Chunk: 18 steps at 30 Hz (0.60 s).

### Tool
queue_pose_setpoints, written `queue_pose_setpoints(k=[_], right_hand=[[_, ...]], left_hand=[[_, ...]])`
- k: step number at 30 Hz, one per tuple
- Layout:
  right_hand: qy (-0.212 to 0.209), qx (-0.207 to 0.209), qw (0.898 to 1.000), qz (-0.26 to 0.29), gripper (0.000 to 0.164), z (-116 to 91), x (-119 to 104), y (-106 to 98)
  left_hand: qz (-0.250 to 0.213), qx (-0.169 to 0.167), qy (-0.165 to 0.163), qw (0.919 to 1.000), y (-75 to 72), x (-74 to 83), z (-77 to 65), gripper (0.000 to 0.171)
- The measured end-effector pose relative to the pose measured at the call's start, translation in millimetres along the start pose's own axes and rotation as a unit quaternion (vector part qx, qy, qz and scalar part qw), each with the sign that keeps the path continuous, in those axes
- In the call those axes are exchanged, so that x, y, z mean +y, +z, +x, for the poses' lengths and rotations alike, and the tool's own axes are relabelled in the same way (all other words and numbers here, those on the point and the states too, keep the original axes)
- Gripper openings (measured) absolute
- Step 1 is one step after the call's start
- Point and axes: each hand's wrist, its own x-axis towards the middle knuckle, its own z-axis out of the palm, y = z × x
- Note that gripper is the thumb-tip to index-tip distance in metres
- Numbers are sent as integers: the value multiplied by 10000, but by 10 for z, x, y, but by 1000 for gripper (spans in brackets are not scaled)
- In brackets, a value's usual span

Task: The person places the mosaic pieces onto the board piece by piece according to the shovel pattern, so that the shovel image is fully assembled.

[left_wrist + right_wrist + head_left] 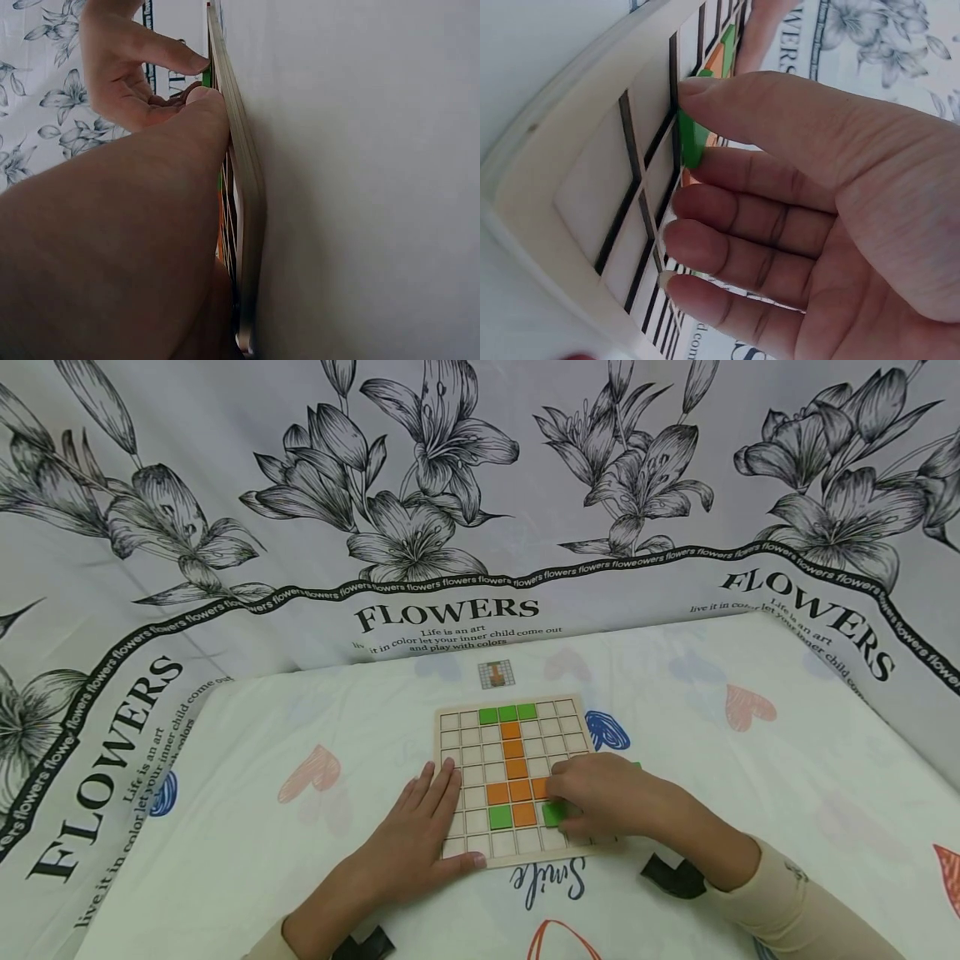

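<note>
A square wooden grid board (517, 862) lies on the white cloth. My right hand (611, 793) pinches a green square tile (553, 814) between thumb and index finger, at the board's lower right part; in the right wrist view this tile (692, 139) stands tilted against the grid. My left hand (412, 839) rests along the board's left edge, fingers straight, thumb at the near rim. A column of orange tiles (513, 749) runs down the grid, crossed by an orange row partly hidden by the right fingers. Three green tiles (507, 713) line the top, and another green tile (500, 817) sits lower left.
Behind the board lies a small picture card (497, 674) showing a grid with an orange figure. A bit of green (637, 765) peeks out beyond the right hand. The printed cloth (360, 710) covers the table and a flowered curtain (450, 485) rises behind.
</note>
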Motion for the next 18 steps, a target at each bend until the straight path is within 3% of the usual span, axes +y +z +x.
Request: queue_pose_setpoints(k=[18], right_hand=[[-180,244,9995,-92,19,44,13,52]], left_hand=[[33,-6,14,10000,4,-4,-3,107]])
